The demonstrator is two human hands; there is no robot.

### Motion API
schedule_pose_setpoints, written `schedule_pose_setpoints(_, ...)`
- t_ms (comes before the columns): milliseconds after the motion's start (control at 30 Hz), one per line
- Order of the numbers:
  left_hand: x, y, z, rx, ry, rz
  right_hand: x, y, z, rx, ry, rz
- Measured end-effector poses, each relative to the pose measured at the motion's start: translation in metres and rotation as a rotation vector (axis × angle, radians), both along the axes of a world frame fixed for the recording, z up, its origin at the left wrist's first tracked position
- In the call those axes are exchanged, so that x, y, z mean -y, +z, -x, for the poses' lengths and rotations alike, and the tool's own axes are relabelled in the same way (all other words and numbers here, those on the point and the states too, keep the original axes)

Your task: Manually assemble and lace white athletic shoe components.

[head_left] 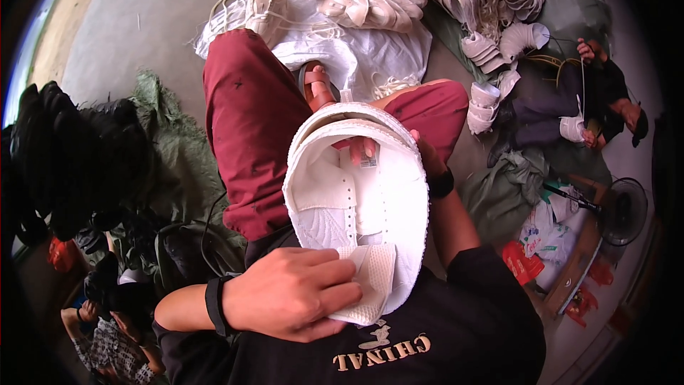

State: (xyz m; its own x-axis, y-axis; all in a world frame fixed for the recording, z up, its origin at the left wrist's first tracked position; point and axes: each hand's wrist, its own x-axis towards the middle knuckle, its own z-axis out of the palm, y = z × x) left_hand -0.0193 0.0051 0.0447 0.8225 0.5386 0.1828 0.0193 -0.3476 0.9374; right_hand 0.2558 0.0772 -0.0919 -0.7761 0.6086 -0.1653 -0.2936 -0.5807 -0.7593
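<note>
A white shoe upper point(399, 242) is held open in front of my chest, its inside facing up. Rows of lace holes and quilted lining show within. Behind its far rim lies a second, similar shoe upper point(349, 115), close against it. My left hand point(296, 292) is closed on the mesh tongue point(372, 281) at the near end, thumb and fingers pinching it. At the far right side, my right hand point(425, 155) grips the upper's edge; its fingertips show inside near a small label, and the rest is mostly hidden by the upper.
Bundles of off-white shoe uppers point(381, 0) lie on a white sheet point(313, 46) ahead. Black bundled pieces point(78, 157) and green sacking point(167, 135) are at left. A co-worker point(605, 100) handles a white upper at right. Another person point(114, 339) sits lower left. A fan point(624, 210) stands right.
</note>
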Motion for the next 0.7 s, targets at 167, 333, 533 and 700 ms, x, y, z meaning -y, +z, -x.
schedule_pose_setpoints(167, 0.014, -0.007, -0.017, 0.041, -0.067, 0.164, 0.0, 0.002, 0.0, 0.003, -0.001, 0.006)
schedule_pose_setpoints(333, 0.02, -0.012, -0.02, 0.019, 0.015, 0.294, 0.0, 0.009, 0.001, 0.011, -0.005, 0.011)
schedule_pose_setpoints(533, 0.018, -0.015, -0.021, -0.073, 0.123, 0.123, 0.0, 0.008, 0.0, 0.019, -0.008, 0.017)
schedule_pose_setpoints(700, 0.016, -0.017, -0.021, -0.2, 0.227, 0.011, 0.002, -0.002, -0.005, 0.089, 0.004, 0.011)
